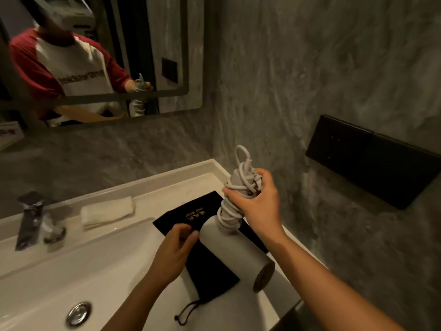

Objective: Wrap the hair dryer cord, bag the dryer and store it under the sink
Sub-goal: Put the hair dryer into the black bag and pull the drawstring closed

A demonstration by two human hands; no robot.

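A white hair dryer (238,253) is held above the counter, barrel down toward me, handle up. Its white cord (235,199) is coiled round the handle, with a loop sticking up at the top. My right hand (256,199) grips the handle over the coils. A black drawstring bag (212,271) with gold lettering lies flat on the sink's right rim, its drawstring (187,311) trailing at the near end. My left hand (173,252) rests on the bag beside the dryer's barrel, fingers curled; whether it pinches the fabric is hidden.
A white basin (78,271) with a chrome drain (78,314) fills the lower left. A chrome tap (33,218) and a folded white towel (107,212) stand behind it. A mirror (143,51) hangs above; a black wall panel (372,161) is at right.
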